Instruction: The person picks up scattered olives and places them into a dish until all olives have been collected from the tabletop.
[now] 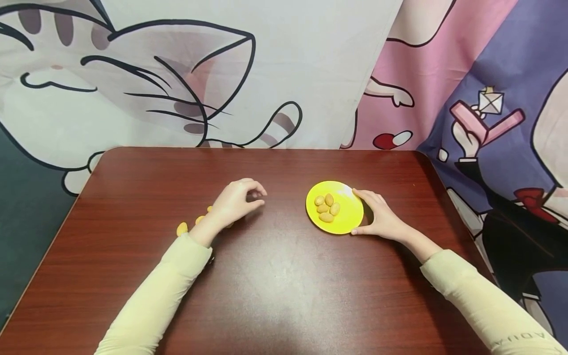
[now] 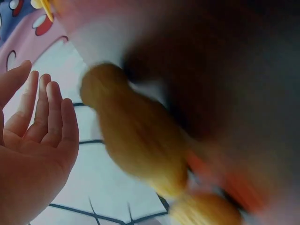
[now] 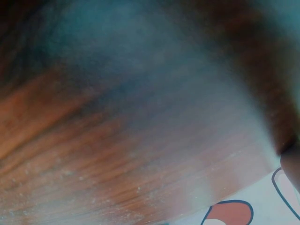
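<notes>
Yellow plate [image 1: 347, 212] in the right hand [image 1: 384, 220], thumb and fingers gripping its rim.
Left hand [image 1: 235, 201] loosely curled, holding nothing, its wrist partly hiding oval pieces [image 1: 182, 229] on the table [image 1: 275, 296]; cartoon cloth [image 1: 328, 69] hangs behind. The plate, bearing five more pieces, lies just left of the right fingertips.

A round, glossy yellow plate [image 1: 349, 209] lies flat right of centre, bearing five oval, tan-yellow pieces [image 1: 326, 217]; similar pieces [image 1: 182, 229] lie at left.
</notes>
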`<state>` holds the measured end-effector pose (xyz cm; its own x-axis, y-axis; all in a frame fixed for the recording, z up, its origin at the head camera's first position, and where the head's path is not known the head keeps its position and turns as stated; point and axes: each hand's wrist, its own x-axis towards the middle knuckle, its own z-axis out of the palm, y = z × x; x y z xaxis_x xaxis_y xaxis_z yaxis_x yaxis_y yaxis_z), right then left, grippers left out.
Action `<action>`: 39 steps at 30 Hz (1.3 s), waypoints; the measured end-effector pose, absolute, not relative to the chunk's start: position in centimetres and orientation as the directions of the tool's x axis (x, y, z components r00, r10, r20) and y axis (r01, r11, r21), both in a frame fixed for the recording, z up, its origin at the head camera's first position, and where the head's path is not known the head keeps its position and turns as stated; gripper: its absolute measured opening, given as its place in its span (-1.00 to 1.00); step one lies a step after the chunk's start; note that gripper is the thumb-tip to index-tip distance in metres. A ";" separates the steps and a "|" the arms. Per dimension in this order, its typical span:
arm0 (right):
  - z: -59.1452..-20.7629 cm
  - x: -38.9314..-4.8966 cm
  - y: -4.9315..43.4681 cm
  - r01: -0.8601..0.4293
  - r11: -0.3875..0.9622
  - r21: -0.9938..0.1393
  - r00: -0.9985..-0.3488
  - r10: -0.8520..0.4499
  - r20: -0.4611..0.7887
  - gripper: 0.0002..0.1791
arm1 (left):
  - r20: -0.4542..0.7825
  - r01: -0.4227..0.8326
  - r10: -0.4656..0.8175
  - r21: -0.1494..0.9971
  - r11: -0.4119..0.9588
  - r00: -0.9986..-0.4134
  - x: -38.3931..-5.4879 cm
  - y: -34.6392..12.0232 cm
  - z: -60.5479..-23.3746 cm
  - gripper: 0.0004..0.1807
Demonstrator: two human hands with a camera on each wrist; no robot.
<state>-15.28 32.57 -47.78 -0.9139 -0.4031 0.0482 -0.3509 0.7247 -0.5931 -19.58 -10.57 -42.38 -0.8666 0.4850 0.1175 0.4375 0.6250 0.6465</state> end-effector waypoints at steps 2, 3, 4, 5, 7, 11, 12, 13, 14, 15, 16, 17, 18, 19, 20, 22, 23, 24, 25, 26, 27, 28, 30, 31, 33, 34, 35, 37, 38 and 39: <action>-47.8 -15.3 32.5 -0.352 0.725 -0.592 -0.914 -0.404 0.049 0.32 | 0.110 0.428 0.477 0.643 0.635 -0.872 -19.4 -11.5 -42.4 -0.85; -47.8 -15.3 32.5 -0.353 0.725 -0.592 -0.913 -0.404 0.049 0.32 | 0.104 0.422 0.473 0.642 0.640 -0.875 -19.3 -11.9 -42.4 -0.85; -47.8 -15.3 32.5 -0.352 0.725 -0.592 -0.913 -0.404 0.048 0.32 | 0.099 0.416 0.468 0.641 0.645 -0.878 -19.2 -12.3 -42.4 -0.85; -47.7 -15.3 32.5 -0.352 0.725 -0.593 -0.913 -0.405 0.048 0.32 | 0.093 0.410 0.464 0.639 0.651 -0.881 -19.1 -12.7 -42.5 -0.85; -47.7 -15.3 32.5 -0.356 0.723 -0.592 -0.913 -0.405 0.053 0.31 | 0.087 0.402 0.456 0.636 0.659 -0.886 -18.9 -13.4 -42.6 -0.85; -47.7 -15.3 32.5 -0.368 0.722 -0.585 -0.910 -0.408 0.069 0.31 | 0.078 0.398 0.450 0.618 0.678 -0.889 -18.5 -14.6 -42.7 -0.87; -47.7 -15.3 32.5 -0.373 0.722 -0.582 -0.909 -0.409 0.075 0.31 | 0.076 0.396 0.449 0.613 0.683 -0.890 -18.4 -14.9 -42.7 -0.87; -47.7 -15.3 32.5 -0.378 0.723 -0.579 -0.908 -0.410 0.082 0.30 | 0.072 0.395 0.448 0.607 0.689 -0.891 -18.3 -15.1 -42.7 -0.87; -47.7 -15.3 32.5 -0.379 0.723 -0.578 -0.908 -0.410 0.082 0.30 | 0.068 0.393 0.446 0.603 0.695 -0.892 -18.2 -15.4 -42.7 -0.88; -47.7 -15.3 32.5 -0.377 0.722 -0.579 -0.909 -0.410 0.081 0.30 | 0.064 0.391 0.445 0.599 0.698 -0.893 -18.1 -15.6 -42.6 -0.88; -47.7 -15.3 32.5 -0.376 0.722 -0.581 -0.909 -0.410 0.079 0.30 | 0.063 0.391 0.444 0.595 0.702 -0.894 -18.0 -15.9 -42.7 -0.88; -47.7 -15.3 32.5 -0.374 0.722 -0.582 -0.909 -0.409 0.078 0.30 | 0.064 0.392 0.444 0.591 0.704 -0.894 -18.0 -16.1 -42.7 -0.88; -47.7 -15.3 32.5 -0.374 0.722 -0.582 -0.910 -0.408 0.078 0.30 | 0.067 0.395 0.444 0.588 0.706 -0.894 -17.9 -16.3 -42.7 -0.88; -47.7 -15.3 32.5 -0.374 0.722 -0.582 -0.910 -0.408 0.078 0.30 | 0.070 0.398 0.445 0.584 0.707 -0.893 -17.8 -16.5 -42.7 -0.88; -47.7 -15.3 32.5 -0.372 0.722 -0.584 -0.910 -0.408 0.076 0.30 | 0.072 0.401 0.446 0.582 0.708 -0.892 -17.8 -16.6 -42.7 -0.88; -47.6 -15.3 32.5 -0.370 0.723 -0.583 -0.910 -0.407 0.073 0.30 | 0.076 0.408 0.451 0.577 0.708 -0.889 -17.7 -17.0 -42.8 -0.88; -47.6 -15.2 32.5 -0.370 0.723 -0.583 -0.911 -0.407 0.072 0.29 | 0.075 0.410 0.454 0.578 0.706 -0.888 -17.6 -17.1 -42.8 -0.88; -47.6 -15.2 32.5 -0.371 0.724 -0.582 -0.910 -0.407 0.073 0.29 | 0.072 0.409 0.456 0.578 0.706 -0.887 -17.6 -17.3 -42.8 -0.88; -47.6 -15.2 32.5 -0.370 0.723 -0.583 -0.910 -0.408 0.072 0.29 | 0.066 0.408 0.458 0.578 0.707 -0.886 -17.5 -17.4 -42.8 -0.88; -47.6 -15.2 32.5 -0.369 0.723 -0.584 -0.910 -0.408 0.069 0.29 | 0.061 0.408 0.461 0.578 0.706 -0.885 -17.4 -17.6 -42.8 -0.88; -47.6 -15.1 32.5 -0.367 0.723 -0.585 -0.910 -0.408 0.067 0.29 | 0.054 0.408 0.466 0.579 0.706 -0.883 -17.3 -17.7 -42.8 -0.89; -47.6 -15.1 32.5 -0.366 0.722 -0.587 -0.910 -0.408 0.066 0.29 | 0.049 0.408 0.470 0.579 0.706 -0.881 -17.2 -17.8 -42.8 -0.89; -47.6 -15.1 32.5 -0.365 0.722 -0.588 -0.911 -0.407 0.065 0.29 | 0.039 0.410 0.479 0.579 0.704 -0.877 -17.1 -18.0 -42.9 -0.88; -47.6 -15.1 32.5 -0.363 0.723 -0.589 -0.912 -0.406 0.063 0.29 | 0.037 0.415 0.485 0.578 0.703 -0.873 -17.0 -18.1 -42.9 -0.88; -47.6 -15.1 32.5 -0.360 0.725 -0.588 -0.913 -0.405 0.060 0.29 | 0.040 0.429 0.500 0.573 0.698 -0.865 -16.9 -18.3 -43.0 -0.88; -47.5 -15.1 32.5 -0.358 0.725 -0.589 -0.913 -0.404 0.058 0.29 | 0.043 0.439 0.509 0.569 0.695 -0.860 -16.9 -18.3 -43.0 -0.87; -47.5 -15.1 32.5 -0.358 0.726 -0.587 -0.913 -0.404 0.057 0.29 | 0.046 0.451 0.519 0.565 0.691 -0.853 -16.9 -18.4 -43.0 -0.87; -47.4 -15.1 32.4 -0.357 0.727 -0.587 -0.913 -0.404 0.055 0.29 | 0.052 0.479 0.545 0.551 0.683 -0.837 -16.9 -18.5 -43.1 -0.84; -47.4 -15.1 32.4 -0.356 0.727 -0.587 -0.913 -0.404 0.054 0.29 | 0.054 0.493 0.558 0.542 0.680 -0.828 -16.9 -18.5 -43.1 -0.83; -47.4 -15.1 32.4 -0.356 0.727 -0.587 -0.913 -0.404 0.054 0.29 | 0.056 0.509 0.571 0.533 0.677 -0.819 -16.9 -18.6 -43.2 -0.81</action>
